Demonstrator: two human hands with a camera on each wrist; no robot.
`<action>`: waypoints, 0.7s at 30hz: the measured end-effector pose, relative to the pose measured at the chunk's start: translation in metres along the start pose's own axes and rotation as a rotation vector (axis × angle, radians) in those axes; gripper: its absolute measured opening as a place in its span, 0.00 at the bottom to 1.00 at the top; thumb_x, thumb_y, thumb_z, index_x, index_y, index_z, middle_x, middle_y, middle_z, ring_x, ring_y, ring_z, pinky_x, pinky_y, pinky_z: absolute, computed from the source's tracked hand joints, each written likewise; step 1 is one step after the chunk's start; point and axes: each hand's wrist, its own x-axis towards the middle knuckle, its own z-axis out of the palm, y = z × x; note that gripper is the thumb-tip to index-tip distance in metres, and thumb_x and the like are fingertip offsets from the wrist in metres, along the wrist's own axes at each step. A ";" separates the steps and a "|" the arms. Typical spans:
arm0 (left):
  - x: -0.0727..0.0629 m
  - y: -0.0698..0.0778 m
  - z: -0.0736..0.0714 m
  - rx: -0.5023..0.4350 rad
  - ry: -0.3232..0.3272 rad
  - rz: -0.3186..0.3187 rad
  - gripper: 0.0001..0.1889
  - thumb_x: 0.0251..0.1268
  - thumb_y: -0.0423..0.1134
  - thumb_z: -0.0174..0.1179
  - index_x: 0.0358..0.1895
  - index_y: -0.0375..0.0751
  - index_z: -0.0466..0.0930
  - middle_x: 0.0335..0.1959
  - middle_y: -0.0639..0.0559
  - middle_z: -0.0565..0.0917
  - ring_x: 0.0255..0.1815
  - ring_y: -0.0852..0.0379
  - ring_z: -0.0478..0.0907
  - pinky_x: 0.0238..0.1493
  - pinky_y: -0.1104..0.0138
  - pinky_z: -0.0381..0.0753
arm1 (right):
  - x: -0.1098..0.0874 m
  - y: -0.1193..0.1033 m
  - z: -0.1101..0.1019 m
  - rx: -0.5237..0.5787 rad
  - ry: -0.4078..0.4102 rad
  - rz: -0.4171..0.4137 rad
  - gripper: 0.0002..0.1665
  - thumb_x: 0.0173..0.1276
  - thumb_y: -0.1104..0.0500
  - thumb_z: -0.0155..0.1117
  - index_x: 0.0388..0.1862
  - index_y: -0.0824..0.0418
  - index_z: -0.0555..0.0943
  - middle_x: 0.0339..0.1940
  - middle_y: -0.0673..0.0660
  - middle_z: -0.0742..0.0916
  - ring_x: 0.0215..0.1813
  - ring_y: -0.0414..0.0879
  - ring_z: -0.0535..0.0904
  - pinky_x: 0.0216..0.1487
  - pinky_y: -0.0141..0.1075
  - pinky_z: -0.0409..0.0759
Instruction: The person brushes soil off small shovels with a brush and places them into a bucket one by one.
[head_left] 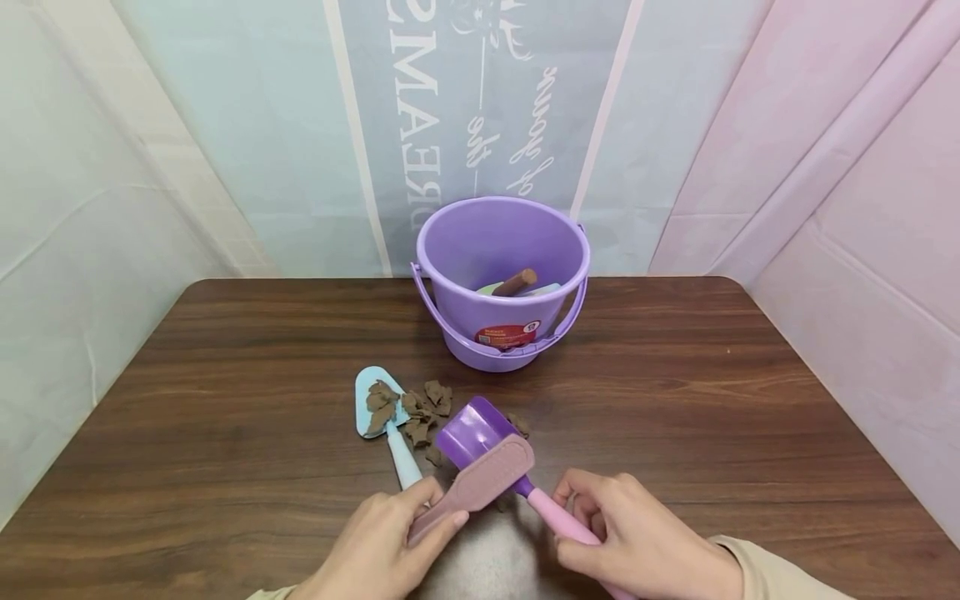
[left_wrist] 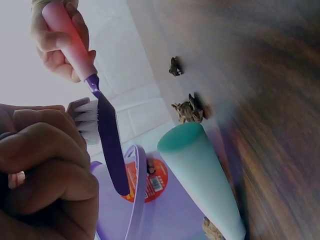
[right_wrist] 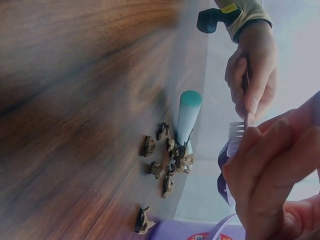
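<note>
My left hand (head_left: 382, 537) grips a pinkish-brown brush (head_left: 487, 477) by its handle, with the white bristles (left_wrist: 87, 121) facing down against the purple shovel. In my right hand (head_left: 637, 533) is that toy shovel (head_left: 472, 432), held by its pink handle (head_left: 561, 517) above the table. On the table left of it lies a light blue trowel (head_left: 403, 457), its blade carrying brown clumps (head_left: 381, 404) that look like clay or soil. More brown pieces (head_left: 420, 417) are scattered between the trowel and the shovel. The shovel's blade is partly covered by the brush in the head view.
A purple bucket (head_left: 468, 325) stands at the back middle, its handle hanging down in front. Inside it are a brown rod-like handle (head_left: 517, 283) and pale green and blue items. Fabric sheets (head_left: 285, 150) hang behind and beside the dark wooden table (head_left: 712, 400).
</note>
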 end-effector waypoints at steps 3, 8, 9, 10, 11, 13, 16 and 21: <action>0.001 -0.001 0.000 0.031 0.026 0.013 0.12 0.64 0.47 0.62 0.26 0.54 0.70 0.14 0.72 0.56 0.15 0.79 0.52 0.14 0.82 0.51 | -0.001 0.000 0.000 0.039 -0.008 -0.003 0.17 0.51 0.65 0.68 0.33 0.46 0.74 0.13 0.33 0.73 0.11 0.19 0.63 0.09 0.20 0.62; 0.002 -0.002 -0.001 0.079 0.053 -0.028 0.12 0.64 0.48 0.62 0.26 0.56 0.70 0.14 0.72 0.55 0.15 0.77 0.52 0.15 0.80 0.51 | -0.003 0.001 0.001 0.017 0.010 -0.030 0.18 0.50 0.65 0.69 0.33 0.45 0.73 0.14 0.33 0.73 0.14 0.18 0.62 0.11 0.19 0.61; 0.002 -0.002 -0.002 0.087 0.059 -0.042 0.11 0.64 0.48 0.62 0.26 0.56 0.70 0.13 0.72 0.55 0.15 0.77 0.53 0.15 0.80 0.51 | -0.003 0.002 0.001 0.003 0.018 -0.044 0.19 0.49 0.66 0.69 0.33 0.45 0.73 0.14 0.32 0.72 0.15 0.17 0.61 0.12 0.19 0.61; 0.003 -0.002 -0.003 0.091 0.063 -0.063 0.11 0.64 0.48 0.62 0.26 0.56 0.71 0.13 0.72 0.55 0.14 0.77 0.53 0.15 0.79 0.52 | -0.003 0.002 0.002 -0.010 0.026 -0.056 0.20 0.48 0.66 0.69 0.33 0.45 0.73 0.14 0.32 0.72 0.16 0.17 0.61 0.13 0.19 0.60; 0.003 -0.002 -0.005 0.096 0.068 -0.084 0.11 0.64 0.48 0.62 0.26 0.56 0.71 0.13 0.72 0.55 0.14 0.76 0.54 0.15 0.79 0.53 | -0.003 0.003 0.002 -0.023 0.034 -0.067 0.20 0.47 0.66 0.69 0.33 0.44 0.73 0.14 0.31 0.72 0.17 0.16 0.60 0.14 0.19 0.60; 0.004 -0.003 -0.008 0.094 0.079 -0.135 0.10 0.63 0.47 0.63 0.26 0.56 0.72 0.12 0.72 0.56 0.14 0.75 0.54 0.16 0.78 0.54 | -0.004 0.004 0.003 -0.032 0.042 -0.082 0.21 0.47 0.66 0.70 0.33 0.44 0.73 0.15 0.31 0.72 0.18 0.16 0.60 0.15 0.18 0.60; 0.006 -0.003 -0.013 0.086 0.088 -0.212 0.11 0.63 0.47 0.63 0.26 0.57 0.72 0.11 0.71 0.57 0.14 0.73 0.55 0.17 0.76 0.56 | -0.005 0.005 0.003 -0.022 0.037 -0.081 0.20 0.47 0.66 0.70 0.33 0.45 0.74 0.15 0.31 0.72 0.18 0.17 0.60 0.16 0.18 0.60; 0.008 -0.006 -0.018 0.122 0.120 -0.261 0.13 0.62 0.47 0.64 0.23 0.58 0.70 0.11 0.70 0.55 0.14 0.72 0.55 0.17 0.75 0.56 | -0.005 0.005 0.002 -0.003 0.024 -0.075 0.20 0.48 0.66 0.70 0.33 0.46 0.74 0.15 0.32 0.73 0.18 0.17 0.61 0.16 0.18 0.61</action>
